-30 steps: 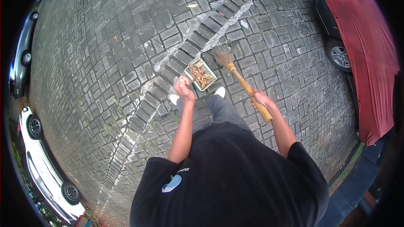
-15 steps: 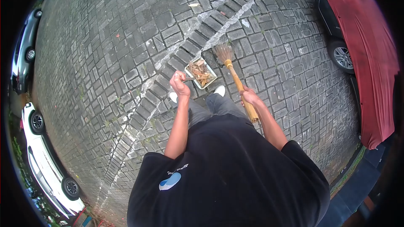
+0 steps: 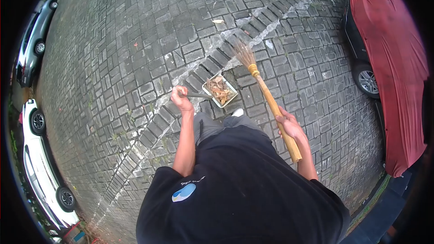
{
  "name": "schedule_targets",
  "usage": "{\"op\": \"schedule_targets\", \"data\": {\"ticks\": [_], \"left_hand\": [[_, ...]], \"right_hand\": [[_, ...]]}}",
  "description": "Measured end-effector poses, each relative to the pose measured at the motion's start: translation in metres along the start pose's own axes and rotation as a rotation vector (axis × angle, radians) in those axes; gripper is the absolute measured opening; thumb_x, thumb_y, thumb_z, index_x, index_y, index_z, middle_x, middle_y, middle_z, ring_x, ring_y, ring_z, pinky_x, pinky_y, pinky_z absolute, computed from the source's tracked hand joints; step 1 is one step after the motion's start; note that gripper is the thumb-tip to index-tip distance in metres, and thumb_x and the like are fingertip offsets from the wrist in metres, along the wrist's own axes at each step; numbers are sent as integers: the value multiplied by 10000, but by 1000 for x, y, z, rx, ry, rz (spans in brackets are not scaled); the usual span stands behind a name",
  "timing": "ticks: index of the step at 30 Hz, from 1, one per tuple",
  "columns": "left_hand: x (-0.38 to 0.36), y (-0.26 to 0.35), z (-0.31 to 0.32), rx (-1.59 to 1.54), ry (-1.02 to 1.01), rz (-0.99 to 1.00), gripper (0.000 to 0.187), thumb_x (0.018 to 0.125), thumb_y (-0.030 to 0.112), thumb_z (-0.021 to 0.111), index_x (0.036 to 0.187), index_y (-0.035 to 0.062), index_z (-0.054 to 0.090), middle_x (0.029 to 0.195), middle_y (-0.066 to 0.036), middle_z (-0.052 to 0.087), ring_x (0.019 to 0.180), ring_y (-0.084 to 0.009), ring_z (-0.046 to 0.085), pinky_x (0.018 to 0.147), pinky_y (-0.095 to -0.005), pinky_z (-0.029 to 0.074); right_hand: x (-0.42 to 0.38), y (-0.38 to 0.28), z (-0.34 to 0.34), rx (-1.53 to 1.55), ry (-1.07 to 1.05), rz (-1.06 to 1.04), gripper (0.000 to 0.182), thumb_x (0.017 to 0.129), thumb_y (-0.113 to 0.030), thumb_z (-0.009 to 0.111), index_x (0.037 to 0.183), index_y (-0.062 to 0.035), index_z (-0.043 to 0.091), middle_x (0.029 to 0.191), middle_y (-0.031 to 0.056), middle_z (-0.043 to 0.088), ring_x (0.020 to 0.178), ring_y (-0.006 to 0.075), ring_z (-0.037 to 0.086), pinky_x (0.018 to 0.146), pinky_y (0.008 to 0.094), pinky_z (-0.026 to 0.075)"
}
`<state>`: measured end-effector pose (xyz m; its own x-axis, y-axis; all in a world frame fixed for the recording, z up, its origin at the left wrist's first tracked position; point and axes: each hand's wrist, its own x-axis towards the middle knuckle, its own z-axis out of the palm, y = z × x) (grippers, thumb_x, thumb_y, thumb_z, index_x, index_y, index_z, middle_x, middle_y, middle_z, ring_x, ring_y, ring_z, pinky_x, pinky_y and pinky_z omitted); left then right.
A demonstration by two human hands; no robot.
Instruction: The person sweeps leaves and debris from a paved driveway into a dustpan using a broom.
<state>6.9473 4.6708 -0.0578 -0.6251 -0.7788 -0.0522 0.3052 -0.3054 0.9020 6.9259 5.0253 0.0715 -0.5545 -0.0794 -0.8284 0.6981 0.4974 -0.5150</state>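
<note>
My left hand (image 3: 182,99) is closed around the dark handle of a dustpan (image 3: 231,97). The dustpan is pale and box-shaped, and dry brown leaves (image 3: 219,89) fill it. In my right hand (image 3: 290,124) is a broom (image 3: 270,101) with a thick wooden handle, its fingers wrapped round the lower part. The broom's bristles (image 3: 244,53) fan out ahead of the dustpan, over the line of darker paving bricks. The butt of the handle points back toward my body.
Grey brick paving (image 3: 149,58) surrounds me, with a pale leaf (image 3: 218,21) lying ahead. A car under a red cover (image 3: 391,77) stands on the right. Along the left are a white car (image 3: 40,171) and a grey car (image 3: 37,40). My white shoe (image 3: 238,112) shows beside the dustpan.
My right hand and the broom handle have come back toward my body and to the right. The left hand has moved left and slightly lower, showing more of the dustpan handle.
</note>
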Motion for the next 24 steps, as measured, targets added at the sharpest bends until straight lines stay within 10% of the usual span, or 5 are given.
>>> {"op": "schedule_targets", "data": {"ticks": [24], "left_hand": [[373,-63,124,-5,-20,74,332,863,260,334,600,61,364,602,-40,367,608,-140,347,599,-289,300]], "right_hand": [[438,-378,127,16,143,-169,488,838,-151,485,1316,-104,400,669,96,554,485,186,563,420,328,479]]}}
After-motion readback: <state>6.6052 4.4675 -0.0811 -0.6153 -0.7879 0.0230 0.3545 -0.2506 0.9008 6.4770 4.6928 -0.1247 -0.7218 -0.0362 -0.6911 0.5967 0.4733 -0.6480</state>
